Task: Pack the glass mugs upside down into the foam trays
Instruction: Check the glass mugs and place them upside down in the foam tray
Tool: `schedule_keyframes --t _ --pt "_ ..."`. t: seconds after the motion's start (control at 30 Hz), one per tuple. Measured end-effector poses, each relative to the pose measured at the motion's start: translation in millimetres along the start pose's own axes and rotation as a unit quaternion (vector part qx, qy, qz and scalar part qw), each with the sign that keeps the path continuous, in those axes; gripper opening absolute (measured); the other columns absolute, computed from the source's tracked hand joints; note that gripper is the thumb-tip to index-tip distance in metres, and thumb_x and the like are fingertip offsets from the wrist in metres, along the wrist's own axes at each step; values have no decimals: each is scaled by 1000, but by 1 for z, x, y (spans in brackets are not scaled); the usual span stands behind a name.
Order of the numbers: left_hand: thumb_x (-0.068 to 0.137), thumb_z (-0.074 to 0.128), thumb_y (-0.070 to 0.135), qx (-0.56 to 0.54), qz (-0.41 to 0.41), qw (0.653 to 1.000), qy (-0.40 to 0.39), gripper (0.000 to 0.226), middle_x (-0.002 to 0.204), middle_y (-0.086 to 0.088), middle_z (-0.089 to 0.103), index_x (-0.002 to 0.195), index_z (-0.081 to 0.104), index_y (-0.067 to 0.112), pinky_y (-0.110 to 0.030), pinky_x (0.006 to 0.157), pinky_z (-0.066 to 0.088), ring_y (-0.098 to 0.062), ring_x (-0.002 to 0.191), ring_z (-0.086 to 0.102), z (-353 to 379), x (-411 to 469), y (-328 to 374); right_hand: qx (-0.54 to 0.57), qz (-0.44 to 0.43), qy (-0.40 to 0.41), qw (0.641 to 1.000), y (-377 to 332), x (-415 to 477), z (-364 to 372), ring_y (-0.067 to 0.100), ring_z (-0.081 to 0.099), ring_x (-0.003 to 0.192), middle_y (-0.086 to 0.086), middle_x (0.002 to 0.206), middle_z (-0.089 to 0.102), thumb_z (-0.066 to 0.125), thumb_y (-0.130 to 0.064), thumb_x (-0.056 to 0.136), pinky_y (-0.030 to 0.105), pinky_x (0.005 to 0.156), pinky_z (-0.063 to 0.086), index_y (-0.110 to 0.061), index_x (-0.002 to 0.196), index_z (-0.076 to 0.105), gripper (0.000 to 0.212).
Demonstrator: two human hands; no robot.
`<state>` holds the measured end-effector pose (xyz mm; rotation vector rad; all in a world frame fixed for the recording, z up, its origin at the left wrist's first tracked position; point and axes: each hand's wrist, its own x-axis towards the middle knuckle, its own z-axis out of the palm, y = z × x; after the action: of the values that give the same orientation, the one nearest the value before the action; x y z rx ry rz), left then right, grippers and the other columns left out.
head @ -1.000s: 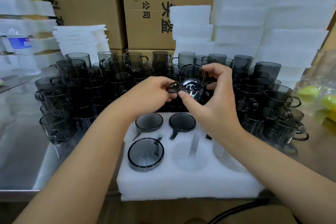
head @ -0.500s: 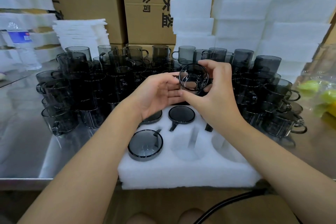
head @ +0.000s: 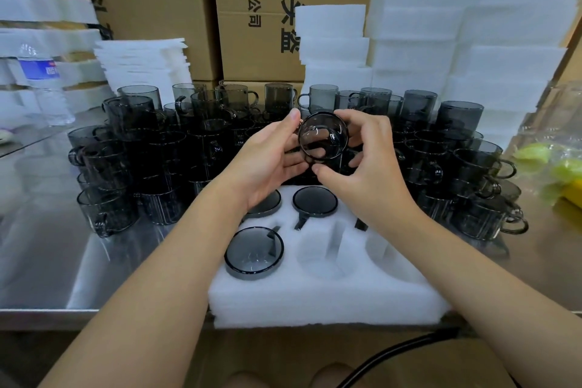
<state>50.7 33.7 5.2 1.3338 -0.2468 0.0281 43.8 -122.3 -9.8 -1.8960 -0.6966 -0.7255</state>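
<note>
a shiny steel table fills the lower view, its front edge running just under a white foam tray that slightly overhangs it. above the tray both hands hold one smoky glass mug in the air, its round opening or base turned toward the camera; which end faces the lens cannot be told. the left hand grasps the mug's left side with thumb and fingers curled to it, and the right hand wraps round the right side, thumb below and fingers over the top. in the tray, one upturned mug sits in the front left pocket, another in the back middle pocket, and a third shows partly under the left wrist; the front middle pocket shows only foam. a crowd of dark loose mugs stands upright on the table behind and on both sides of the tray. behind them rise brown cardboard boxes with black printing, tall stacks of foam blocks on the right, and a pile of thin foam sheets on the left. a water bottle stands far left, and a clear bag holding yellow-green things lies at the right edge. a black cable curves below the table.
</note>
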Motion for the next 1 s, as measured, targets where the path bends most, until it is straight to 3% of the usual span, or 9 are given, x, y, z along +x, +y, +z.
schedule_keyframes --t 0.1,0.27,0.37,0.5,0.67,0.77,0.83,0.9,1.0 --pt "94 43 51 -4 14 1000 16 41 94 -3 75 103 65 18 -35 86 45 -18 81 68 -2 2 0 14 -34 -27 999 -3 -3 -1 -2 42 101 -15 109 38 72 -15 71 11 83 36 -31 121 43 59" --pt "72 55 62 -4 23 1000 4 52 80 -1 73 92 67 16 -30 68 51 -12 62 62 -4 1 2 26 -47 -40 998 -9 -4 -3 4 45 100 -12 109 42 71 -19 68 14 73 40 -41 106 41 53" --pt "81 55 59 5 14 1000 4 48 82 -4 72 96 67 15 -27 66 52 -16 68 62 -3 1 1 32 -55 -47 997 -12 -6 -3 7 47 102 -11 118 45 72 -18 68 17 75 41 -36 114 41 59" --pt "94 50 47 32 10 999 13 35 81 -4 74 91 70 18 -26 63 54 -17 70 69 1 -1 0 -3 -79 -75 994 -13 -9 -4 -1 44 104 -24 125 44 73 -18 70 8 83 34 -30 130 42 68" --pt "96 49 43 131 -3 991 40 40 76 -2 73 74 71 19 -27 63 45 -17 71 62 4 -2 -2 18 -46 -32 998 -26 -9 -16 6 51 97 -17 114 54 80 -19 67 14 80 39 -36 118 44 65" --pt "97 49 35 172 1 985 19 33 81 -3 72 83 72 16 -29 67 44 -22 76 58 6 -3 -3 80 -6 0 997 -38 -20 -33 7 55 93 -17 109 53 78 -32 65 19 80 46 -41 116 45 62" --pt "98 49 31 194 0 981 9 30 80 -1 73 89 71 13 -30 70 45 -19 74 59 5 -2 -3 75 -2 -65 995 -43 -34 -43 7 56 97 -19 109 52 75 -38 64 18 80 47 -43 121 43 66" --pt "98 47 28 188 3 982 2 28 78 2 75 89 70 15 -21 62 44 -6 60 56 4 -2 -3 40 0 -144 989 -46 -48 -48 9 55 100 -20 112 51 75 -43 63 21 83 46 -47 123 39 70" --pt "99 46 25 143 8 990 -2 27 81 -1 76 86 69 18 -14 50 42 -2 51 51 2 -2 -2 -30 -20 -214 976 -46 -59 -48 10 51 103 -23 116 48 73 -48 64 22 85 41 -52 123 35 71"
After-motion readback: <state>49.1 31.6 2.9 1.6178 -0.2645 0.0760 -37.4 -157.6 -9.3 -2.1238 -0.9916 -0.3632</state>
